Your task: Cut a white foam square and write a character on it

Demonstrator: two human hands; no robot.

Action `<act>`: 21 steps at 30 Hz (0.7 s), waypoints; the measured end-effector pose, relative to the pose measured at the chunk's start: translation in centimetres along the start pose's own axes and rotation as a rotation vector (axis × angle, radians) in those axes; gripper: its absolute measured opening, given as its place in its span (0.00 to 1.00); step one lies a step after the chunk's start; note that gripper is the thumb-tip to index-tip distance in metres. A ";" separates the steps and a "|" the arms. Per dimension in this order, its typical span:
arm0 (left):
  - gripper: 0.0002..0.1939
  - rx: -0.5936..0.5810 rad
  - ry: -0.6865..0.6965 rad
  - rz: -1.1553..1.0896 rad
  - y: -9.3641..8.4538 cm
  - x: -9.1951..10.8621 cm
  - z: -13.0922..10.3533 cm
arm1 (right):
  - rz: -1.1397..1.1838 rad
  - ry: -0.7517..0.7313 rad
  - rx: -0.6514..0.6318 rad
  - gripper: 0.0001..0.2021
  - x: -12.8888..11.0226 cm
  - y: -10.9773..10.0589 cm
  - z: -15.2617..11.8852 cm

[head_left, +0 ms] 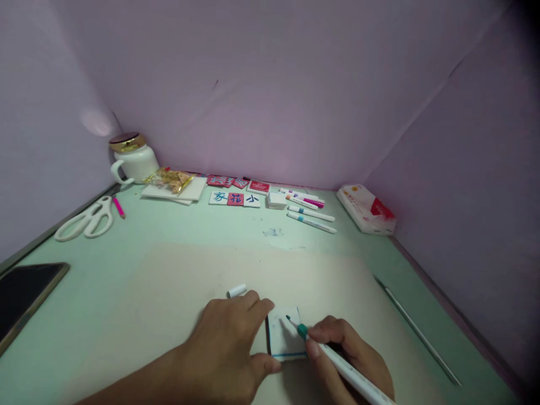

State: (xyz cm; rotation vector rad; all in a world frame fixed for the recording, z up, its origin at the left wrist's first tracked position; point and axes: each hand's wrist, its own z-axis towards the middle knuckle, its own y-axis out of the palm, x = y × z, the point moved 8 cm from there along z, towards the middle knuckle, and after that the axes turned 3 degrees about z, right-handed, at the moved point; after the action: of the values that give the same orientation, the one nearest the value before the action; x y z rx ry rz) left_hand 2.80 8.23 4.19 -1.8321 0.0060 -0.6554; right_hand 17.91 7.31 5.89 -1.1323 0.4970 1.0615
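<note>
A small white card point(280, 340) laid on the table point(198, 270), its left side bordered by the widely parted thumb and forefinger of the left hand point(236, 329), a green-tipped marker point(354, 373) pinched in the right hand's point(365, 351) closed fingers, its tip held over the card.

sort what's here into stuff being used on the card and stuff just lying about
In use:
white card, by the left hand
green-collared marker, in the right hand
loose cap, probably the marker's

Apparently just lying about:
phone
lidded mug
white-and-red pack
slim rod
</note>
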 end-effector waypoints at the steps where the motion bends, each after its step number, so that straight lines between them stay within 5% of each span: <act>1: 0.24 -0.001 -0.001 -0.003 0.0 0.0 0.0 | 0.001 0.003 0.002 0.05 0.0 0.0 -0.1; 21: 0.24 0.001 -0.016 -0.001 0.0 0.0 0.0 | 0.036 -0.020 0.037 0.03 -0.3 0.2 0.0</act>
State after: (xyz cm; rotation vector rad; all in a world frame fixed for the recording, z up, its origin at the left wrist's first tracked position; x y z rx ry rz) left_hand 2.81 8.27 4.22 -1.8361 -0.0061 -0.6420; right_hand 17.61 7.23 6.04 -1.0832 0.5212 1.0898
